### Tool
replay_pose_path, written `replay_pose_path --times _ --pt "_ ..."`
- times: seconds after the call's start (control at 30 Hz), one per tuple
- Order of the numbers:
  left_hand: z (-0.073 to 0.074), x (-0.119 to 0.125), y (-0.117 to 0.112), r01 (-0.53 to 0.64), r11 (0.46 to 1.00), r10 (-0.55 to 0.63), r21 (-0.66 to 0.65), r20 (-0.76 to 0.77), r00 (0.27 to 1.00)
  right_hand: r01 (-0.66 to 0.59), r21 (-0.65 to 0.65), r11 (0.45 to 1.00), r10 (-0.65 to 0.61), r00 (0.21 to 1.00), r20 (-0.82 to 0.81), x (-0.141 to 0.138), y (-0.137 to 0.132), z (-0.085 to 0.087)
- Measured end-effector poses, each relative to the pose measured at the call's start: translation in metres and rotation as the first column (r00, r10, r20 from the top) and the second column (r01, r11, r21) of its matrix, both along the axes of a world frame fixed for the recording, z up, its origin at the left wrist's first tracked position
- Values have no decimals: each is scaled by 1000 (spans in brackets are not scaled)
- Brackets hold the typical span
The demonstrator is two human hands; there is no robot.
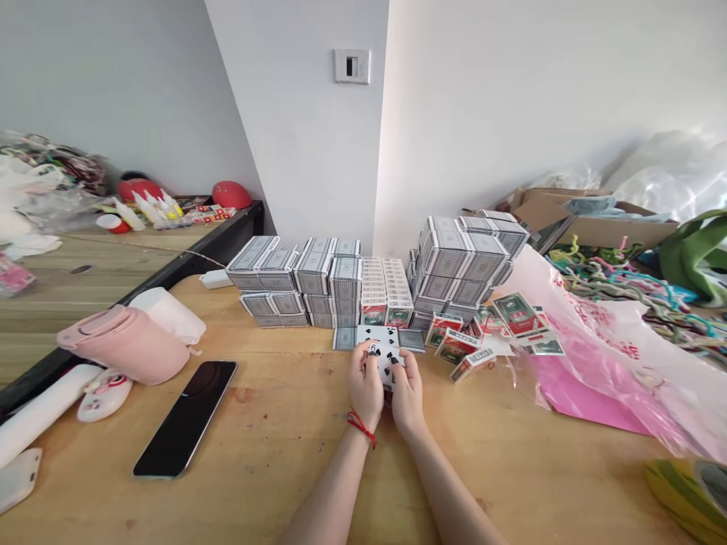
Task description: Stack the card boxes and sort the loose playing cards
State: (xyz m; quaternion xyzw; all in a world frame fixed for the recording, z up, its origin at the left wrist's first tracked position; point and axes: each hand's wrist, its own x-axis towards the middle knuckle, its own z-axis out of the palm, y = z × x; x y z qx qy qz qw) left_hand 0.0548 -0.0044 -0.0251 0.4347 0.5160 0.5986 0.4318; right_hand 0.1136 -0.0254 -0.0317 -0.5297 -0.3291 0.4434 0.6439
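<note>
My left hand (366, 384) and my right hand (407, 393) come together at the middle of the table. Between their thumbs and fingers they grip playing cards (388, 362), black spades facing up; how many is hidden. Just beyond lies another face-up card (378, 334). Grey-backed cards (344, 338) lie to its left, and a similar card back (412, 341) shows on the right. Two rows of stacked card boxes (386, 284) stand directly behind. On either side rise piles of grey-patterned packs, the left pile (295, 280) lower than the right pile (466, 261).
Loose card boxes (459, 346) lie right of my hands, beside pink plastic wrapping (596, 393). A black-screened phone (186, 418) and a pink cup-like container (128, 344) are at left. Yellow tape (681, 492) sits at the right front. A white wall backs the table.
</note>
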Motion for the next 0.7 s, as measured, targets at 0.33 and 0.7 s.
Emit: replay_pose_path --times 0.33,0.7 --pt "-1 -1 1 -24 999 23 -21 -47 999 10 -26 1000 -8 999 47 2 2 -4" --pt "0 -3 2 -24 1000 25 -13 20 999 0 22 1000 -3 988 151 5 2 -4"
